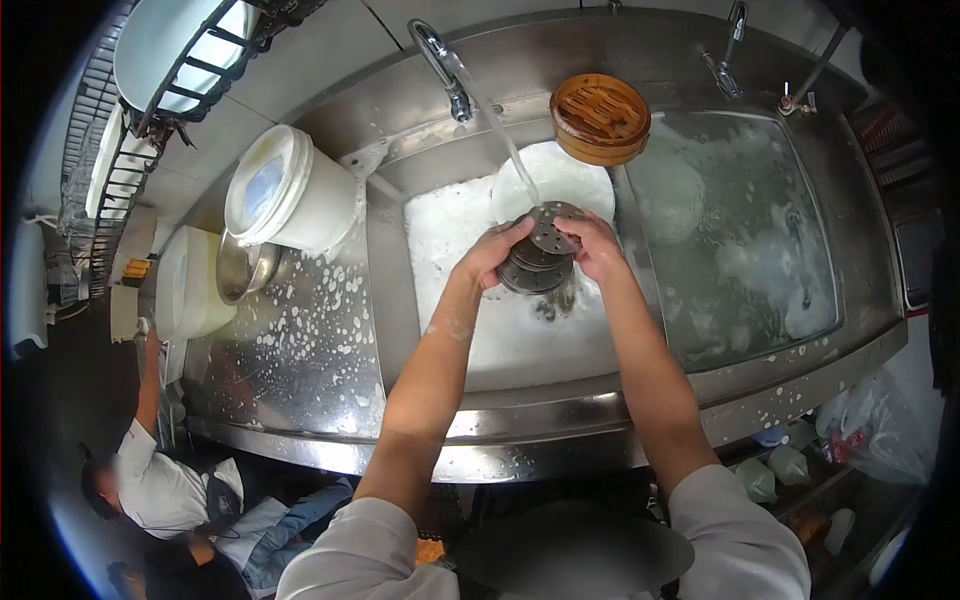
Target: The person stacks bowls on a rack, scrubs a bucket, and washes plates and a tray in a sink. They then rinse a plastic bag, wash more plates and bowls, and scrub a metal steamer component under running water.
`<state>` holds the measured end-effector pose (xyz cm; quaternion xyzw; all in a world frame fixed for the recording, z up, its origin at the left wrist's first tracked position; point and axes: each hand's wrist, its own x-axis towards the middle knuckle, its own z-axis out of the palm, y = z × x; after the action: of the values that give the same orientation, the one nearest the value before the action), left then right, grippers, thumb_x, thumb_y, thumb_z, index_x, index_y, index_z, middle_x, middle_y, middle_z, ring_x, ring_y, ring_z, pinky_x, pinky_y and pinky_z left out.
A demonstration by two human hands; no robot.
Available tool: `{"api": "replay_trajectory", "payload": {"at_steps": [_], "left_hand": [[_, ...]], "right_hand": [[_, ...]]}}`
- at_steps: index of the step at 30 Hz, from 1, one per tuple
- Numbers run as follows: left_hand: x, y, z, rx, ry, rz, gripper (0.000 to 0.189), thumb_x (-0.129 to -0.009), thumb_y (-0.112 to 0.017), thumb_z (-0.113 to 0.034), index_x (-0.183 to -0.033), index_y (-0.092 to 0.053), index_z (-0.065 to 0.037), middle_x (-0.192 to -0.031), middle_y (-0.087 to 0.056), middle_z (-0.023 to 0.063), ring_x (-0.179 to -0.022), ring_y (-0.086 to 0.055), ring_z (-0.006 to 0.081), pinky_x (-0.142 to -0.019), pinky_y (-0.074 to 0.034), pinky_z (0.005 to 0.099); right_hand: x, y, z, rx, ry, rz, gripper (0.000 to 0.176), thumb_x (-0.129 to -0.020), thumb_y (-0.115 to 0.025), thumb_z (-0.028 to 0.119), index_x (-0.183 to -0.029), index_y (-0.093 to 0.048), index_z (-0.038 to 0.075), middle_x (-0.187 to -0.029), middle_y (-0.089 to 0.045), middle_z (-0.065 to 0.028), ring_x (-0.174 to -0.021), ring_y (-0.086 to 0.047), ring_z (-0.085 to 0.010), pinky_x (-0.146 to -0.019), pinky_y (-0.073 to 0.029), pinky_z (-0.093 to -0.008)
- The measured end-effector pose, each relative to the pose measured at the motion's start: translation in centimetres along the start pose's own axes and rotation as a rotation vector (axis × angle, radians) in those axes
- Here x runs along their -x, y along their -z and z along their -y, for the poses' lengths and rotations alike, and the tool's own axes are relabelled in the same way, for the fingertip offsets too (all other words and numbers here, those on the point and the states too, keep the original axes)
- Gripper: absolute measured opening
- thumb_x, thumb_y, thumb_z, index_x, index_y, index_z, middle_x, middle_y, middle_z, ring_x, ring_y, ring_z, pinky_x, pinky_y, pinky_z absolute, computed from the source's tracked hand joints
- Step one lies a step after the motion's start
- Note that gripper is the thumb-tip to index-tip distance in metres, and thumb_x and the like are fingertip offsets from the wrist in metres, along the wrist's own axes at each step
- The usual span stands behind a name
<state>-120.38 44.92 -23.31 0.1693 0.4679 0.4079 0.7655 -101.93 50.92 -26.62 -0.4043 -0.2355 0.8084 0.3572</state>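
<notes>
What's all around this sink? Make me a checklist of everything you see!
Surface: steel double sink; the left basin is full of suds, the right basin holds cloudy water, and foam spatters the drainboard.
Job's things: stack of perforated metal discs, held under the stream from the tap.
Clutter: bamboo steamer on the basin divider; white bucket tipped on its side; metal bowl beside it.
Hands: left hand and right hand both grip the stack.
Cables: nothing seen.
Surroundings: another person at lower left; plastic bottles below the sink; wire rack with white tubs at upper left.
</notes>
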Motion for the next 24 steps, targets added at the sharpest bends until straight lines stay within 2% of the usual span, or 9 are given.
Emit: {"api": "replay_trajectory", "payload": {"at_steps": [2, 3, 6, 8, 9, 12, 18, 21, 24], "left_hand": [[0.5, 0.1, -0.6, -0.064, -0.014, 0.044, 0.037, -0.091, -0.060, -0.020, -0.120, -0.052, 0.003, -0.109, -0.064, 0.0141, -0.093, -0.066, 0.0223, -0.084, -0.054, 0.0344], [1.1, 0.2, -0.6, -0.076, -0.064, 0.161, 0.036, -0.090, -0.060, -0.013, -0.122, -0.051, 0.002, -0.109, -0.064, 0.0129, -0.094, -0.065, 0.0217, -0.085, -0.054, 0.0336], [1.2, 0.7, 0.0, 0.090, -0.173, 0.152, 0.035, -0.089, -0.060, -0.010, -0.121, -0.052, 0.002, -0.107, -0.065, 0.0113, -0.093, -0.065, 0.0206, -0.084, -0.054, 0.0329], [0.3, 1.5, 0.6, 0.028, -0.253, 0.052, 0.034, -0.090, -0.058, -0.009, -0.122, -0.051, 0.002, -0.110, -0.064, 0.0114, -0.096, -0.065, 0.0207, -0.086, -0.054, 0.0329], [-0.3, 1.9, 0.8, -0.001, -0.294, 0.001, 0.034, -0.091, -0.057, -0.008, -0.123, -0.051, 0.002, -0.111, -0.063, 0.0115, -0.097, -0.064, 0.0207, -0.086, -0.053, 0.0330], [-1.4, 2.2, 0.7, -0.169, -0.271, -0.243, 0.032, -0.091, -0.054, -0.006, -0.122, -0.053, 0.002, -0.112, -0.063, 0.0120, -0.099, -0.063, 0.0210, -0.088, -0.052, 0.0325], [1.4, 0.2, -0.5, 0.084, -0.232, 0.022, 0.024, -0.092, -0.058, -0.012, -0.110, -0.061, 0.003, -0.102, -0.067, 0.0098, -0.088, -0.064, 0.0190, -0.080, -0.053, 0.0301], [-1.1, 1.9, 1.0, -0.024, -0.328, -0.128, 0.029, -0.092, -0.059, -0.015, -0.113, -0.058, 0.004, -0.107, -0.065, 0.0115, -0.092, -0.063, 0.0197, -0.082, -0.052, 0.0312], [-2.4, 1.6, 2.1, -0.010, -0.432, -0.278, 0.035, -0.096, -0.052, -0.023, -0.120, -0.053, 0.004, -0.114, -0.062, 0.0140, -0.098, -0.061, 0.0212, -0.086, -0.051, 0.0336]], "right_hand": [[-0.6, -0.1, -0.1, -0.112, 0.069, -0.130, 0.034, -0.077, -0.070, 0.002, -0.108, -0.056, 0.005, -0.096, -0.063, -0.0070, -0.082, -0.063, -0.0174, -0.069, -0.052, -0.0319], [-0.7, -0.2, -0.2, -0.168, 0.099, -0.201, 0.034, -0.077, -0.069, 0.002, -0.108, -0.056, 0.006, -0.095, -0.064, -0.0062, -0.082, -0.063, -0.0171, -0.069, -0.052, -0.0321], [-0.9, 0.1, -0.6, -0.209, 0.207, -0.354, 0.035, -0.077, -0.070, 0.001, -0.108, -0.056, 0.007, -0.092, -0.064, -0.0045, -0.084, -0.063, -0.0164, -0.069, -0.051, -0.0312], [-1.0, 1.0, -0.8, -0.127, 0.268, -0.384, 0.035, -0.077, -0.070, 0.000, -0.108, -0.056, 0.007, -0.093, -0.064, -0.0052, -0.085, -0.063, -0.0167, -0.072, -0.051, -0.0307], [-0.9, 1.5, -1.2, -0.189, 0.279, -0.275, 0.035, -0.076, -0.071, 0.000, -0.107, -0.057, 0.007, -0.095, -0.065, -0.0056, -0.086, -0.063, -0.0164, -0.075, -0.050, -0.0298], [-0.2, 2.2, -1.2, -0.052, -0.007, 0.061, 0.035, -0.077, -0.071, 0.000, -0.108, -0.057, 0.008, -0.096, -0.065, -0.0058, -0.087, -0.063, -0.0161, -0.077, -0.050, -0.0295], [-0.2, 1.0, -2.3, -0.208, 0.145, -0.192, 0.046, -0.079, -0.068, 0.000, -0.120, -0.048, 0.007, -0.106, -0.062, -0.0084, -0.096, -0.062, -0.0209, -0.084, -0.051, -0.0376], [0.3, -0.6, -2.3, -0.246, 0.166, -0.217, 0.044, -0.080, -0.068, 0.001, -0.119, -0.049, 0.007, -0.107, -0.062, -0.0092, -0.096, -0.062, -0.0214, -0.085, -0.050, -0.0376], [0.0, -0.4, -2.7, -0.187, 0.052, -0.008, 0.037, -0.080, -0.065, -0.002, -0.114, -0.053, 0.005, -0.102, -0.063, -0.0082, -0.089, -0.063, -0.0205, -0.080, -0.052, -0.0344]]}}
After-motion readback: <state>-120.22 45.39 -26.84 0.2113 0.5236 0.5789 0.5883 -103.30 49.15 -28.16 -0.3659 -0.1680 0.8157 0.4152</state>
